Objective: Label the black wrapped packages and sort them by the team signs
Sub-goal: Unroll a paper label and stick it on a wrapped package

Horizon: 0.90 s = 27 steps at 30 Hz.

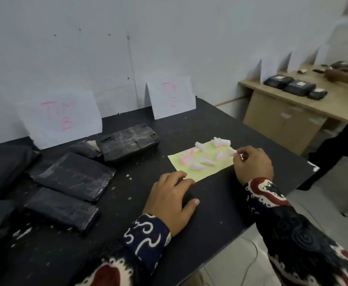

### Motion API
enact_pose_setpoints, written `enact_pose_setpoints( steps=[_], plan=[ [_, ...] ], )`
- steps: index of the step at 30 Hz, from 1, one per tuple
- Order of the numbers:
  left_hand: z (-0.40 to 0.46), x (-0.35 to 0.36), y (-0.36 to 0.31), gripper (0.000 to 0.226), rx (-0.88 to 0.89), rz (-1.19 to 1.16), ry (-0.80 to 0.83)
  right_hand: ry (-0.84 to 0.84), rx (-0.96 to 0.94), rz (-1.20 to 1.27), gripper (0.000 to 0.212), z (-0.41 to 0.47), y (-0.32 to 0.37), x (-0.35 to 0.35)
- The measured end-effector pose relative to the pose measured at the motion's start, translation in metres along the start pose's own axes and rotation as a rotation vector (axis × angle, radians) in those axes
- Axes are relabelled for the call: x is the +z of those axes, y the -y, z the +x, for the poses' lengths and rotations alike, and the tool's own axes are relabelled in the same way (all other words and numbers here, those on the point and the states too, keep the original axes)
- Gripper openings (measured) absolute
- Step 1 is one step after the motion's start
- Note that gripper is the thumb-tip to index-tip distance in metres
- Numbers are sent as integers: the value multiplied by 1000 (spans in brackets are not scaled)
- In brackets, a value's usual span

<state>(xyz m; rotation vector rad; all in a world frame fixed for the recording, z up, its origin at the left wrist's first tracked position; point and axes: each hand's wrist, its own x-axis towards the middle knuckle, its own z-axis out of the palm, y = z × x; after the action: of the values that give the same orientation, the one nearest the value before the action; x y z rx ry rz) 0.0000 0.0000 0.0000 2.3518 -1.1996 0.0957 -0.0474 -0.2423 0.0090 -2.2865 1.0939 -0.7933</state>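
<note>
While the left hand (170,200) is lying flat on the black desk (220,203) with its fingers relaxed and spread, its fingertips are touching the near corner of a yellow sheet (202,171). The right hand (252,165) is hovering over the right edge of that sheet, and its grip is closed: thumb and forefinger are pinching a small white label (234,151). More white rolled labels (205,159) are lying loose on the sheet, some with pink marks, and a few are resting just past its far edge.

To the left, several black wrapped packages are lying on the desk. One thick package (128,141) is sitting near the wall, a flatter one (72,175) is lying in front of it, and another (62,209) is lying nearer to the person. Two white paper signs are leaning against the wall: the left sign (59,116) is showing pink letters with a "B", the right sign (172,97) is too blurred to read fully.

Far right, a wooden desk (334,100) is carrying three more black packages (294,86), and another person's hand (340,75) is reaching over it.
</note>
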Motion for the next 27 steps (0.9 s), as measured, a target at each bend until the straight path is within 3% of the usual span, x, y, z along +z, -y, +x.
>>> enact_pose_setpoints(
  steps=[4, 6, 11, 16, 21, 27],
  plan=[
    [5, 11, -3, 55, -18, 119, 73, 75, 26, -252, 36, 18, -9, -2],
    [5, 13, -2, 56, -19, 134, 76, 112, 35, -302, 35, 23, -13, 0],
    [4, 14, -2, 59, -26, 152, 63, 138, 46, -228, 16, 31, -16, 1],
    [4, 16, -1, 60, -12, 145, 31, 55, 48, -54, 13, 26, -10, -6],
    [3, 14, 0, 52, -23, -112, -132, 91, -108, 144, 9, -9, 24, -6],
    [-13, -21, 9, 27, -318, -550, -468, 229, -294, 322, 3, -83, 75, 7]
  ],
)
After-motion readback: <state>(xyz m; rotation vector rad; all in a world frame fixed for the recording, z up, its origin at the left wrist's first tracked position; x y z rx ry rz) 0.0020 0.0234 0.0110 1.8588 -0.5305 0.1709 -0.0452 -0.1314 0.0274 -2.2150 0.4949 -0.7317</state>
